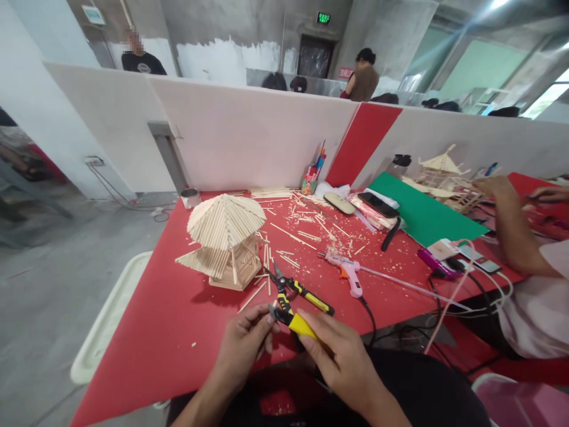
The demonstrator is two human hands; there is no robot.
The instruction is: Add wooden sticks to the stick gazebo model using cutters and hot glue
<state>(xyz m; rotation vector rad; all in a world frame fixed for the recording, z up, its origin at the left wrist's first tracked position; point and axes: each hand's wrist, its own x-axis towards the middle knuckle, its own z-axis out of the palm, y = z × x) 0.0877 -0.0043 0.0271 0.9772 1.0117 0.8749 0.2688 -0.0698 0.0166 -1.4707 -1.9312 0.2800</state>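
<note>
My right hand (335, 350) is wrapped round a yellow and black utility knife (302, 326), its blade end pointing left. At that end the fingers of my left hand (246, 338) are pinched together; whatever they hold is too small or hidden to name. Just beyond the knife lie pruning shears (304, 293) with yellow and black handles, jaws apart. A model pavilion (226, 237) made of thin wooden sticks stands on the red tabletop (164, 332), left of the shears. Several loose sticks (267, 261) lie beside it.
A pink glue gun (349, 270) with its cord lies to the right. Behind are scattered wood scraps, a pen cup (310, 181), a tin (190, 197) and a phone (377, 203). A co-worker's arm (518, 225) reaches over the right side, near a green board (427, 207) and another stick model.
</note>
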